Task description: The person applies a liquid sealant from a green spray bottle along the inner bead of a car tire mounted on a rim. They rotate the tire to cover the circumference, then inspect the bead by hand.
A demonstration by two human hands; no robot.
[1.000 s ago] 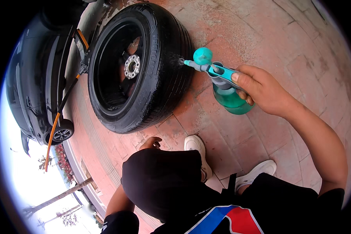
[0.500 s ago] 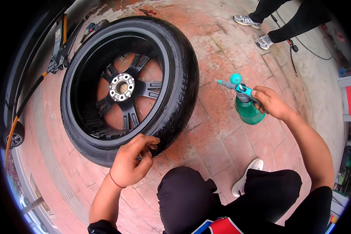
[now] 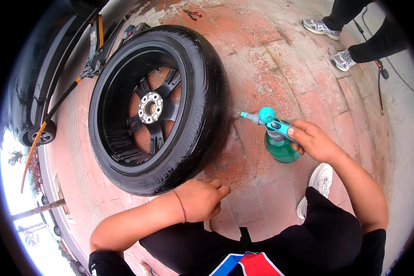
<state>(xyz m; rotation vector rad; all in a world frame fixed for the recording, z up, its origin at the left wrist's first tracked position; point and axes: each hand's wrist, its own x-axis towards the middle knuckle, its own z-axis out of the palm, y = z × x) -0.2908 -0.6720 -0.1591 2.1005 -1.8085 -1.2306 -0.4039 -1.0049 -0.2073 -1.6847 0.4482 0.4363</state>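
A black tyre on a dark spoked wheel (image 3: 202, 133) rests on the paving in front of me, its tread looking wet. My right hand (image 3: 310, 140) is wrapped around the handle of a green pump spray bottle (image 3: 282, 152), thumb on the teal lever. The bottle's nozzle points left at the tread, and a faint mist shows at its tip. Close to the tyre's near edge, my left hand (image 3: 200, 200) has its fingers curled in. Whatever those fingers may hold is hidden.
A jack (image 3: 96, 62) with a long orange-tipped handle stands beside a dark car (image 3: 41, 69) at the left. Pliers (image 3: 192, 14) lie beyond the tyre. Another person's shoes (image 3: 342, 60) are at the far right, near a black hose (image 3: 380, 92).
My left hand has moved right, off the tyre's near sidewall. The spray bottle has come closer to the tread, and mist now shows at its nozzle. The view has shifted, showing more of the car.
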